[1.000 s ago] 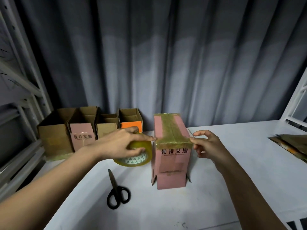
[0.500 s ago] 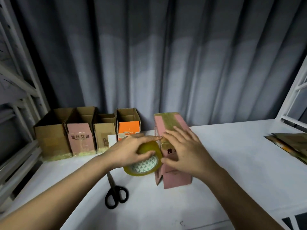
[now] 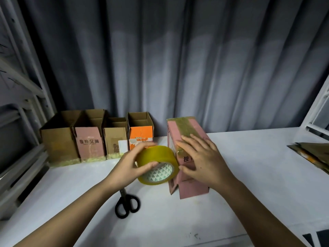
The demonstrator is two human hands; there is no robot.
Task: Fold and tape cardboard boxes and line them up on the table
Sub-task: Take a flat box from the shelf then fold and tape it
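Cardboard, pink and printed with dark characters, forms the box [image 3: 188,132] standing near the middle of the white table [image 3: 258,175]; its long axis runs away from the camera toward the curtain, its short printed end faces the viewer, and a strip of yellowish tape runs lengthwise along its top. The right hand [image 3: 201,161] lies flat over the near top edge and front face, fingers straight and spread, pressing rather than gripping. Just left of the box, touching its corner, the left hand [image 3: 131,164] grips a roll of yellow tape [image 3: 157,164], thumb and fingers curled round its rim, the roll's open core tilted toward the viewer. Black scissors [image 3: 126,205] lie on the table below the roll, handles nearest. Four open-topped boxes [image 3: 96,138] stand side by side along the back left edge. A grey pleated curtain [image 3: 178,59] hangs behind, metal shelving [image 3: 19,107] rises at left, and flattened cardboard [image 3: 311,154] lies at far right.
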